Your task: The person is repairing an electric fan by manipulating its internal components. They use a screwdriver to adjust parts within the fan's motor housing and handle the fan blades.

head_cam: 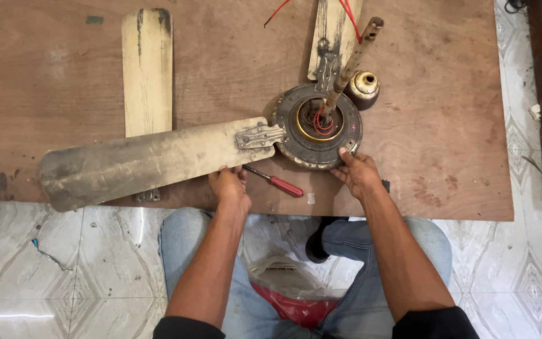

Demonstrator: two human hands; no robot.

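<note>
A dirty ceiling fan motor [318,127] lies on a brown wooden board [446,113], its rusty rod [351,63] sticking up with red wires coiled at the base. One long grimy blade [145,163] is bolted to the motor and points left. My left hand [228,186] grips that blade's near edge close to its metal bracket [258,135]. My right hand [357,172] presses on the motor's near rim. A red-handled screwdriver [277,182] lies on the board between my hands.
A loose blade [148,69] lies at the back left, another blade [334,37] at the back behind the motor. A brass-coloured cup [364,88] sits right of the rod. A plastic bag with something red [290,292] rests between my knees on the tiled floor.
</note>
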